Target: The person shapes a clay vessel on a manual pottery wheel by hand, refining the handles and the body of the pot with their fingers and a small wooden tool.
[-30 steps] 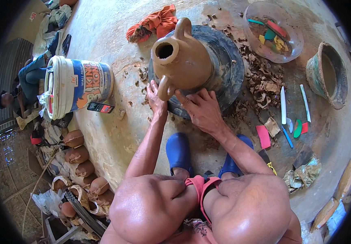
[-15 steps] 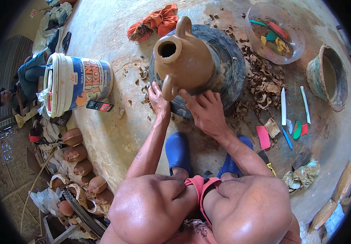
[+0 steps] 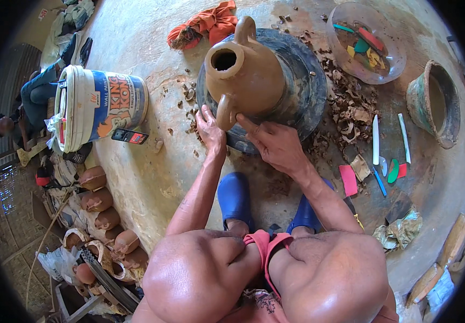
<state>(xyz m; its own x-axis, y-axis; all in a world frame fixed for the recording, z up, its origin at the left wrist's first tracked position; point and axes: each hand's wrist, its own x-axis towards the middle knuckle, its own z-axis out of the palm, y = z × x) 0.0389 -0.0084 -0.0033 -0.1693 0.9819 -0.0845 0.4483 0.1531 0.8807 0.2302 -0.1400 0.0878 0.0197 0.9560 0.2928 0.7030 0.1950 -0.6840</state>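
The jug stands on the wheel, just ahead of your right grip. Its near handle lies between both grips. Your right index finger is extended to the handle's root; whether the bent fingers hold anything cannot be told. Your left grip is spread, beside the handle. Neck and both handles appear formed; the root seems in hand; remaining work cannot be determined. Clay scraps lie right of the wheel.
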